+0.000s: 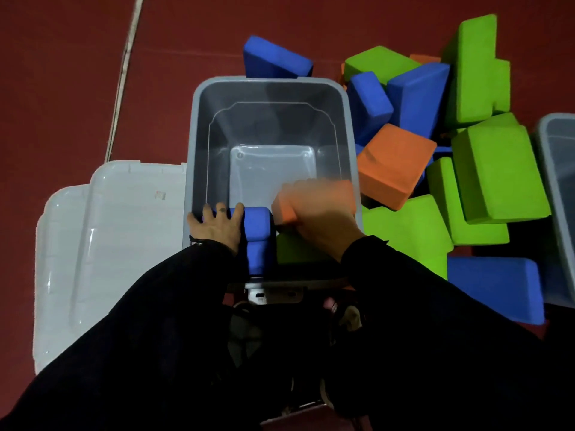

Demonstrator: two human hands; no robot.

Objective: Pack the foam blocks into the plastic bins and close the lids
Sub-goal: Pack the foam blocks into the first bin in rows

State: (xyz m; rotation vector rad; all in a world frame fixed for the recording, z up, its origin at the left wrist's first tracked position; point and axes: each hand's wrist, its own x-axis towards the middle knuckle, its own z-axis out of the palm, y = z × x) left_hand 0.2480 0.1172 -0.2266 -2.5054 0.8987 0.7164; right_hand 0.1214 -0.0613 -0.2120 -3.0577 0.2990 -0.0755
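A person looks down into a large grey translucent plastic bin (199, 126) standing on a dark red floor (62, 73). The far part of the bin is bare; at its near end stand a blue foam block (259, 234) and a green foam block (295, 248). The left hand (216, 227) lies over the top of the blue block at the bin's near left corner, fingers spread and curled over its edge, steadying it. The right hand (314, 209), blurred, grips an orange foam block (287, 209) above the green one, just inside the near right wall. To the left, a clear plastic lid (93, 244) lies flat on the floor, touching the bin. To the right, a loose heap of blue, green and orange foam blocks (485, 169) waits on the floor, and the edge of a second grey bin (557, 169) shows at the far right.

The packing looks barely begun. To do this step well, the orange block should probably go down flush against the blue one, squared to the wall, so that rows build without gaps and the lid can later shut flat.
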